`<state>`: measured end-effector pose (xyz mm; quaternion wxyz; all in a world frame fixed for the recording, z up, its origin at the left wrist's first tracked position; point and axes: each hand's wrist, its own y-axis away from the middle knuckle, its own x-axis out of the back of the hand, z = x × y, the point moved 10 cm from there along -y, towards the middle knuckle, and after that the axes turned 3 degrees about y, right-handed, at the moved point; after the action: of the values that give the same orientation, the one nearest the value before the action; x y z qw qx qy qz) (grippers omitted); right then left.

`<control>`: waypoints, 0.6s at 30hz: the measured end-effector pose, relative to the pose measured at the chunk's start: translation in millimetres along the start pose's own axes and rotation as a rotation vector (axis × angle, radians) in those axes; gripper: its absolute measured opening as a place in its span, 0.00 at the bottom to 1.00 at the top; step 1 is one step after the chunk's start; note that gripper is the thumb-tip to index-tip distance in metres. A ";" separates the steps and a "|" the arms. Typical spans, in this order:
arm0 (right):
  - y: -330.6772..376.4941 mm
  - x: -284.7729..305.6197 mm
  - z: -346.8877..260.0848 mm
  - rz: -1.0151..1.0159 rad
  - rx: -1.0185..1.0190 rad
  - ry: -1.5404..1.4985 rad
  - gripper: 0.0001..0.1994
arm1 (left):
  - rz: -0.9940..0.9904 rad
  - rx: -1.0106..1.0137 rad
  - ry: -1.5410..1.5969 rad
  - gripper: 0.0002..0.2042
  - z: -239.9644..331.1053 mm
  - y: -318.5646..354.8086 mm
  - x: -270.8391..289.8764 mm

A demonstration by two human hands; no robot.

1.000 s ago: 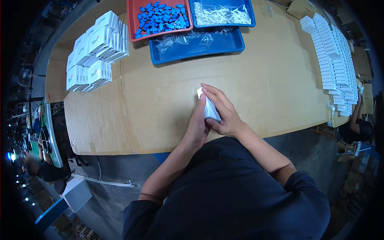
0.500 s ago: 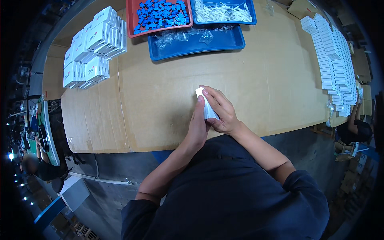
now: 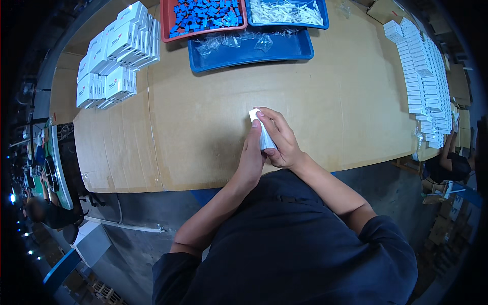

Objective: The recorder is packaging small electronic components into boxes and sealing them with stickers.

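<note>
Between both palms, over the near middle of the cardboard-covered table (image 3: 203, 127), I hold a slim white box (image 3: 264, 140). Its narrow side and upper end show; the rest is covered by my fingers. My left hand (image 3: 251, 155) is closed along the left side, its thumb pressed near the upper end. On the other side my right hand (image 3: 283, 142) wraps round the box, with fingertips at the top and lower end.
Stacks of white boxes (image 3: 122, 40) stand at the far left, and a long stack of small white boxes (image 3: 419, 76) lines the right. At the back are a red tray (image 3: 165, 34) of blue pieces, a blue tray (image 3: 325, 23) of white sticks and a blue tray (image 3: 254, 58) with clear plastic bags.
The view has shifted slightly, so the trays and left stacks sit a little higher. My hands keep nearly the same grip on the white box.
</note>
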<state>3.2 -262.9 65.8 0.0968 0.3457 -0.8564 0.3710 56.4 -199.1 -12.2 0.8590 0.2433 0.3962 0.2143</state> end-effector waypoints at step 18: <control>5.8 -0.3 2.3 0.011 0.006 -0.018 0.36 | 0.018 -0.007 -0.032 0.28 -0.6 1.9 0.0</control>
<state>-0.2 -261.5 60.8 0.0860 0.3448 -0.8579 0.3711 55.6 -197.4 -11.4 0.8642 0.2471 0.3793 0.2196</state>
